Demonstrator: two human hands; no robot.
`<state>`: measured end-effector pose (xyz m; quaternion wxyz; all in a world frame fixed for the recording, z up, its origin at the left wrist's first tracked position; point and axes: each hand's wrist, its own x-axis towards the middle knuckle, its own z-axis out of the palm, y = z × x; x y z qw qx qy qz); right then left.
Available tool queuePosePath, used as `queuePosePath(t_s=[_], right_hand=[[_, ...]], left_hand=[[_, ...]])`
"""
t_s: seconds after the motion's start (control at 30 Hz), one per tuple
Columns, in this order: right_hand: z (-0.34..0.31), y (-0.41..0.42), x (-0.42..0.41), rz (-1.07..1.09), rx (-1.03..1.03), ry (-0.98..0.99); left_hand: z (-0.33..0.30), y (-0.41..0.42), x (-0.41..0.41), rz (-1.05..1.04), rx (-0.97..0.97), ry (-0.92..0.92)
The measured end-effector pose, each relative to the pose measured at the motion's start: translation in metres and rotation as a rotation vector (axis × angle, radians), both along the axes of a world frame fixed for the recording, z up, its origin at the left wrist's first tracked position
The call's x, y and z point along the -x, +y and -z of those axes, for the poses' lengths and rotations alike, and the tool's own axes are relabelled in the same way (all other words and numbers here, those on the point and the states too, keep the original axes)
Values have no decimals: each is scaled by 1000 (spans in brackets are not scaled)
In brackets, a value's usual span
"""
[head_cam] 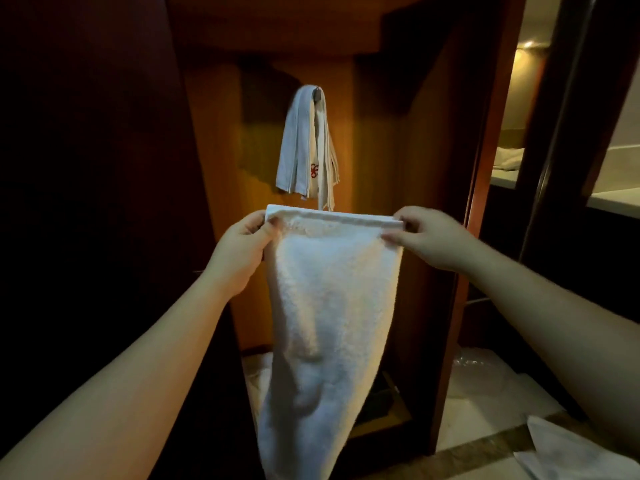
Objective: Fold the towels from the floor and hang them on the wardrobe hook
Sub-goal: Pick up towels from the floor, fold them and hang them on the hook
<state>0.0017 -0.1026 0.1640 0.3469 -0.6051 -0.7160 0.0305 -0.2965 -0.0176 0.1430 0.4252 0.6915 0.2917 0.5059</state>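
The towel [332,299] is being pinched at 2 top corners by the left hand [239,251] and right hand [429,237]; an uneven fold could be caused by slipping.

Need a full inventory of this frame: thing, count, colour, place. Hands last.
held towel: 1, white, hanging in front of the wardrobe, top edge stretched between both hands
hung towels: a bunch, count unclear, white and cream, one with a red mark, draped over the hook
hook: 1, dark, on the wardrobe back panel, mostly covered
wardrobe: 1, reddish-brown wood, open, centre
floor towels: at least 1, white, on the floor at lower right
left hand: 1, pinches the towel's top left corner
right hand: 1, pinches the towel's top right corner
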Motion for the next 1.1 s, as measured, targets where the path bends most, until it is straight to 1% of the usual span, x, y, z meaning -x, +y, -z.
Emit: queuePosePath(t_s=[0.07, 0.1, 0.17, 0.23, 0.3, 0.43, 0.5, 0.53, 0.6, 0.7, 0.73, 0.77, 0.83, 0.87, 0.9, 0.97, 1.03, 1.07, 1.1], right_hand=[[18, 1, 5, 15, -54, 78], [22, 1, 6, 12, -97, 147], [24, 2, 5, -30, -155, 352], [26, 6, 5, -55, -152, 518], [31, 11, 6, -51, -145, 595], [40, 12, 15, -8, -205, 628], [42, 10, 20, 57, -274, 559], [42, 9, 23, 94, -318, 527], [39, 4, 27, 118, -387, 533], [31, -4, 31, 88, -463, 587], [27, -7, 33, 74, -491, 596], [24, -9, 35, 61, -519, 600], [19, -11, 39, 46, -551, 605], [18, -13, 42, 37, -548, 609], [18, -14, 43, 27, -538, 609], [19, -16, 41, 16, -505, 625], [19, -17, 36, -29, -424, 725], [18, -18, 32, -100, -341, 817], [19, -18, 27, -225, -220, 949]], left_hand=[[8, -1, -1, 16, 13, 23], [9, -2, -1, 30, 17, 13], [9, -3, -2, 42, 27, -37], [11, -4, -6, 37, 18, -61], [15, -7, -12, 22, 21, -75], [25, -13, -25, -31, 16, -119], [28, -15, -32, -66, 4, -150], [28, -17, -34, -101, -15, -154], [26, -21, -36, -175, -93, -126], [15, -27, -33, -178, -174, -138], [11, -28, -30, -146, -160, -186], [7, -28, -29, -84, -102, -257], [3, -29, -27, 121, 104, -357], [3, -31, -27, 205, 213, -358], [4, -32, -28, 241, 287, -320], [6, -33, -29, 250, 335, -267], [9, -32, -28, 280, 344, -282], [10, -32, -27, 297, 353, -294], [12, -32, -27, 316, 364, -297]])
